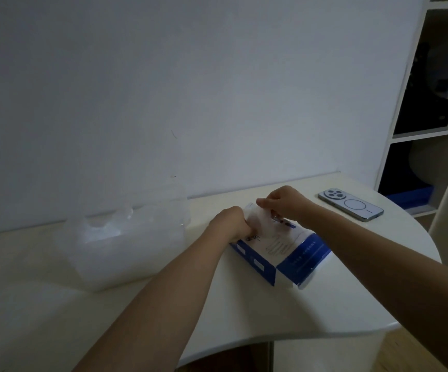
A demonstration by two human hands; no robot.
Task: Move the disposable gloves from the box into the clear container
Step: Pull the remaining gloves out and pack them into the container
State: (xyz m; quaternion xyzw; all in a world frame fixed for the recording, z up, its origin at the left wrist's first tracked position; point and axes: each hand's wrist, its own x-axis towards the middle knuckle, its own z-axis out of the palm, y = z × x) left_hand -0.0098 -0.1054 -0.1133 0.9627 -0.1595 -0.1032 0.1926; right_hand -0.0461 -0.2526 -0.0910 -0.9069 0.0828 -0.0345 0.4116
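A blue and white glove box (281, 253) lies flat on the white table (244, 318), right of centre. A bunch of thin clear disposable gloves (256, 220) sticks up out of its far end. My left hand (232, 222) grips the gloves from the left, knuckles toward me. My right hand (284, 202) pinches the top of the same bunch from the right, above the box. The clear container (126, 245) stands to the left of the box, open on top, with some crumpled clear plastic visible inside near its far wall.
A phone (350, 204) lies face down at the back right of the table. A white shelf unit (432, 130) with dark items stands to the right. The table's rounded front edge curves in below my arms; a plain wall runs behind.
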